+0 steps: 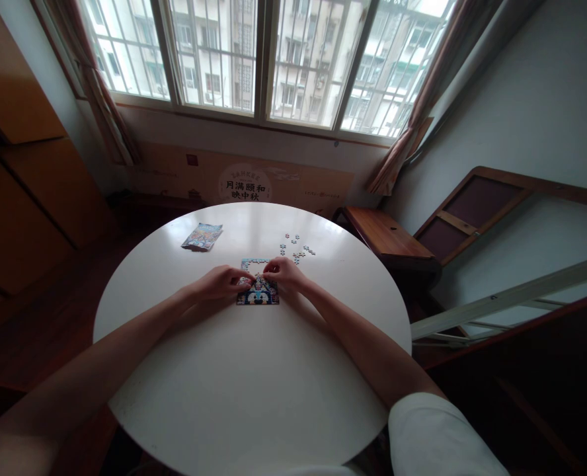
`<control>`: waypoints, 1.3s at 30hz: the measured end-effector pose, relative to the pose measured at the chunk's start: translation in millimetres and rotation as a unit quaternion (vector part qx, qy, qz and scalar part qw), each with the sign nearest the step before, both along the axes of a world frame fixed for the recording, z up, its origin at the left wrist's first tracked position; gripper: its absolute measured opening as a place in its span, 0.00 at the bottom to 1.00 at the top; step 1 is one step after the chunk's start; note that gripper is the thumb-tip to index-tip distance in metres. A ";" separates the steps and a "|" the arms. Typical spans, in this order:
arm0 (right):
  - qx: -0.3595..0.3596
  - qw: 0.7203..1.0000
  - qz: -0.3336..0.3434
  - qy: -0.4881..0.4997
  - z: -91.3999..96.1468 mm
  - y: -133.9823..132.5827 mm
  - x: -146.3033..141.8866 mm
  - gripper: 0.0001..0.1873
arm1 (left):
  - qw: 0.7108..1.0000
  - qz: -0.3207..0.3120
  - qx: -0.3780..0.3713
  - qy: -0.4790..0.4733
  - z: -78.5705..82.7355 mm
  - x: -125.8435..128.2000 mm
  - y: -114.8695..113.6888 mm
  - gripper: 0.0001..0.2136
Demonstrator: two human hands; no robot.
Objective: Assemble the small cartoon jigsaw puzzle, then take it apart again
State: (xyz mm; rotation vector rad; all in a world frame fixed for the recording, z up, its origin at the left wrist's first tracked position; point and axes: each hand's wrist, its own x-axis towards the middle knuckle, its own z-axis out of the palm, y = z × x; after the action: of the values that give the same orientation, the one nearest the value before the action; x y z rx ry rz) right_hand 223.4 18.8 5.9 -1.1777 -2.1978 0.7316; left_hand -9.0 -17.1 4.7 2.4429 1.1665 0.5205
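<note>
A partly assembled jigsaw puzzle (258, 297) lies flat on the round white table (244, 370), with a cartoon figure along its near edge and a gap inside its far border. My left hand (224, 281) rests at the puzzle's left side, index finger stretched out and touching its middle. Over the right side my right hand (282, 271) has thumb and fingers pinched together at the puzzle's surface. Whatever lies in that pinch is too small and covered to make out. Several loose puzzle pieces (294, 242) are scattered just beyond my right hand.
A crumpled printed packet (203, 237) lies at the table's far left. Beyond the table's right edge stands a wooden bench or stool (390, 233). A barred window (264, 59) with curtains is ahead, and wooden cabinets (30, 198) stand at the left.
</note>
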 end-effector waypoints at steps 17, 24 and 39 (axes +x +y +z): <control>0.010 0.999 -0.025 0.020 3.1 5.8 7.6 0.05 | 1.000 0.002 0.002 -0.001 4.9 2.0 -2.9 0.22; 0.028 0.999 -0.025 0.020 4.0 7.6 10.3 0.07 | 1.000 -0.003 -0.002 -0.004 4.7 0.8 -2.8 0.21; 0.122 0.941 -0.315 -0.025 9.4 37.8 76.3 0.15 | 0.999 0.005 -0.040 -0.036 6.2 1.0 -2.7 0.24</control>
State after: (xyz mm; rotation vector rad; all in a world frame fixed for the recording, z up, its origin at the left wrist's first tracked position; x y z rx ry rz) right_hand 299.7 56.5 15.3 -1.6465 -1.7157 0.1544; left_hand -8.0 -19.8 10.9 2.3326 1.1480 0.5483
